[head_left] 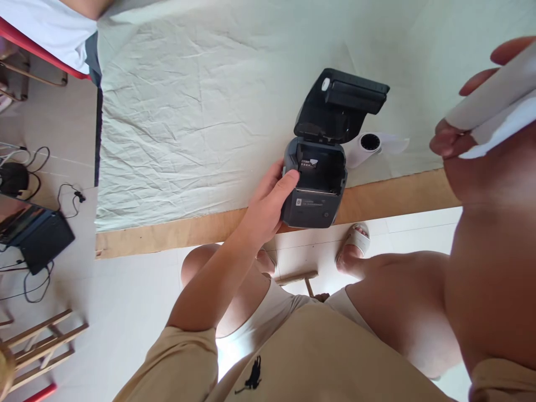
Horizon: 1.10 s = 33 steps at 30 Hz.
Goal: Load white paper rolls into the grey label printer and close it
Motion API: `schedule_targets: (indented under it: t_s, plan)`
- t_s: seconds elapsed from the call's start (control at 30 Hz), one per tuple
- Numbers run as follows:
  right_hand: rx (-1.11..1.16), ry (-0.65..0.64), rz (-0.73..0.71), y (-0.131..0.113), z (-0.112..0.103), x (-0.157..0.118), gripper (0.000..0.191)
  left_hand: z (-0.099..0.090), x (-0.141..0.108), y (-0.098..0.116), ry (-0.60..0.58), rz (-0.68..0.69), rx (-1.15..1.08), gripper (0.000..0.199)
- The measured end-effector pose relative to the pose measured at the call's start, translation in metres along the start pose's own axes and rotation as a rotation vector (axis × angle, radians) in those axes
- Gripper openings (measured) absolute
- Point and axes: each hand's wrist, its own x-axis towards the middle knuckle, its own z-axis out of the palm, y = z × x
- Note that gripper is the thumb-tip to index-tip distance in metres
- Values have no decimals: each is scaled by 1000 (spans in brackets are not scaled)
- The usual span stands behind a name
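Note:
A small black printer (315,201) is tilted over the front edge of the cloth-covered table, its lid (341,103) swung up and its inside bay showing. My left hand (272,195) grips the printer's left side, thumb on the rim of the bay. Just right of the printer, a white paper roll (360,149) with a dark core lies on the cloth, a strip of it loose. At the right edge of the view my right hand (454,137) is closed on another white paper roll (494,92), with a loose flap hanging below it.
The table's wooden edge (167,233) runs below the pale green cloth (188,111). Part of another person in white (54,33) is at the upper left. On the left floor are a black box (44,237), cables and a wooden stool (42,349).

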Motion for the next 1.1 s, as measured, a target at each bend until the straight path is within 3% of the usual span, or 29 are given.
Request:
schedule_targets:
  t_s: [0.07,0.13,0.2,0.33,0.43,0.53,0.6,0.7,0.8,0.87,0.97,1.03,1.1]
  plan:
    - [129,237,71,29,1,-3,34,0,1,-1,10,5,18,42]
    - [97,324,160,49,5,-8,24,-1,2,-2,15,6,30,43]
    - [-33,324,188,60,10,-12,22,-3,3,-3,8,13,38,44]
    - [-294,257,113,67,8,-13,33,-4,5,-4,-1,22,40,46]
    - [-404,176,53,52,2,-12,41,-4,5,-3,8,9,40,48]
    - [-448,230,-150,19,7,-13,39,-4,5,-3,7,7,53,50]
    - [-398,184,-254,-1,19,-13,43,-5,5,-3,10,13,59,52]
    - [-400,-26,-147,-10,42,-10,56,-5,4,-4,18,17,61,53]
    - [-469,-101,5,0,54,-6,46,-5,4,-4,13,21,49,51]
    - [-475,-52,31,9,52,-6,41,-4,3,-3,4,23,30,50]
    - [-332,78,-13,8,42,-12,55,-2,1,-2,-6,19,5,48]
    - [-199,183,-71,-4,36,-16,57,-2,1,-2,-9,16,-1,48]
    - [-122,247,-155,-23,35,-19,45,-2,2,-2,-7,14,1,49]
